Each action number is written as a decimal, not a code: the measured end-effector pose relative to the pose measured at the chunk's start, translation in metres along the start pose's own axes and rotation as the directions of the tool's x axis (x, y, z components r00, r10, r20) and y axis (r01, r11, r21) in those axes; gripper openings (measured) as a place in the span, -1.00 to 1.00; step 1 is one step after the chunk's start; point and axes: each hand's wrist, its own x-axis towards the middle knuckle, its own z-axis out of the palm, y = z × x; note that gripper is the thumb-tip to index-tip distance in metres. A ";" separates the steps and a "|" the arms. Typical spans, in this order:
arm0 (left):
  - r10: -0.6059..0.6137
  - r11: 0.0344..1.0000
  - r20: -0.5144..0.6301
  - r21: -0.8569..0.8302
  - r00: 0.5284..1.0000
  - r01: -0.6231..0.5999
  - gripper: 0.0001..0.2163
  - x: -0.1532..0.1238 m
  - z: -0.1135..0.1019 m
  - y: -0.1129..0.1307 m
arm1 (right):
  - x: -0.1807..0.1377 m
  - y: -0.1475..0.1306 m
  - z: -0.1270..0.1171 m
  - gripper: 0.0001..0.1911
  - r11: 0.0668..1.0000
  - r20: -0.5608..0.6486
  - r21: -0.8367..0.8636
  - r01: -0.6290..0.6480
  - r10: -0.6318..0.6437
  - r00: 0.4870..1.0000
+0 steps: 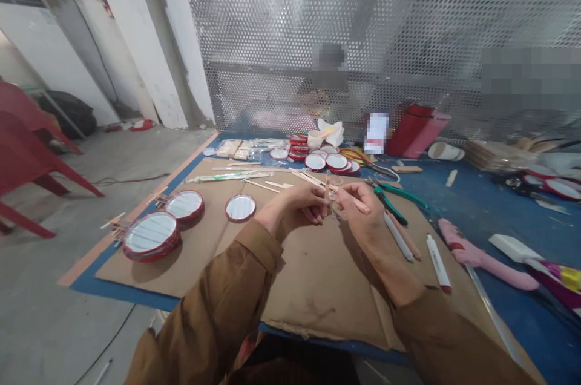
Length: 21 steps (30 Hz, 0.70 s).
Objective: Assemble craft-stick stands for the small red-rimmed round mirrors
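Note:
My left hand (pixel 305 203) is closed on a thin wooden stick (pixel 327 182), held upright above the cardboard sheet (pixel 318 288). Just to its right, my right hand (pixel 363 208) has its fingertips pinched close to the stick. Whatever is between those fingers is too small to make out. Small thin coloured loops lie or hang around the fingertips. On the left of the cardboard sit two red-rimmed round pieces, a nearer one (pixel 151 235) and a farther one (pixel 184 206), with thin lines across their white faces and sticks poking out. A single red-rimmed lid (pixel 240 207) lies nearby.
Green-handled pliers (pixel 393 202), a white marker (pixel 438 264) and a pink glue gun (pixel 485 258) lie to the right. Behind are loose sticks (pixel 261 186), several red-rimmed lids (pixel 336 161), a red bottle (pixel 411 129) and a perforated metal panel (pixel 272 28). A red chair (pixel 36 155) stands left.

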 end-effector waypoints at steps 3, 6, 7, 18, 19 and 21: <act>0.000 1.000 0.008 -0.015 1.000 0.000 -0.89 0.001 -0.001 -0.001 | 0.000 0.001 0.001 -0.61 1.000 -0.007 -0.007 -0.010 0.010 1.000; 0.001 1.000 0.015 -0.022 1.000 -0.001 -0.88 0.002 -0.001 -0.002 | -0.001 0.000 0.001 -0.60 0.999 0.016 -0.034 -0.021 0.021 1.000; 0.002 1.000 0.015 -0.026 1.000 -0.001 -0.88 0.002 -0.001 -0.002 | -0.001 0.000 0.000 -0.61 0.999 0.019 -0.042 -0.021 0.022 1.000; 0.023 1.000 0.024 -0.022 0.999 -0.022 -0.88 0.004 -0.004 -0.006 | 0.000 -0.001 0.000 -0.61 0.999 0.001 -0.041 -0.028 0.028 1.000; 0.027 1.000 0.026 -0.016 0.999 -0.027 -0.89 0.005 -0.005 -0.007 | -0.001 -0.001 0.000 -0.59 0.998 0.007 -0.059 -0.023 0.023 1.000; 0.031 0.999 0.024 -0.011 0.999 -0.031 -0.90 0.006 -0.005 -0.008 | -0.001 -0.002 0.001 -0.59 0.997 0.016 -0.073 -0.014 0.015 1.000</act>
